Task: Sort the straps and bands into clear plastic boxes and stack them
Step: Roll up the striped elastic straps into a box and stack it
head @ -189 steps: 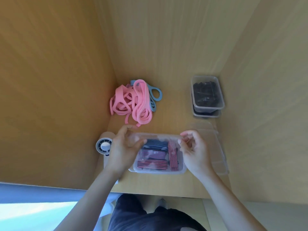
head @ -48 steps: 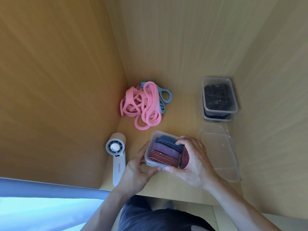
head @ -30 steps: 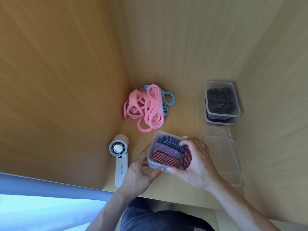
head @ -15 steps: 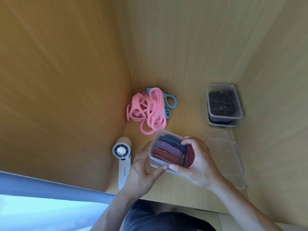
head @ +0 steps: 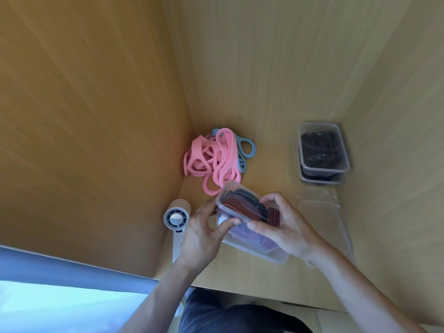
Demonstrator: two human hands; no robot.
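A clear plastic box (head: 254, 248) packed with red-and-blue striped straps (head: 242, 207) is lifted off the shelf and tilted, its far end raised. My left hand (head: 204, 234) grips its left edge, thumb on the rim. My right hand (head: 286, 227) grips the right side, fingers curled over the straps. A tangle of pink bands (head: 211, 159) with blue bands (head: 247, 150) beneath lies in the back left corner. Two stacked clear boxes of black straps (head: 322, 150) stand at the back right.
Empty clear boxes or lids (head: 322, 212) lie flat by the right wall. A white handheld fan (head: 176, 224) lies along the left wall. Wooden walls close in the shelf (head: 264, 275) on the left, back and right.
The striped-strap box has been lifted and tilted more steeply, its far end higher. Both hands keep their hold and have shifted a little to the right.
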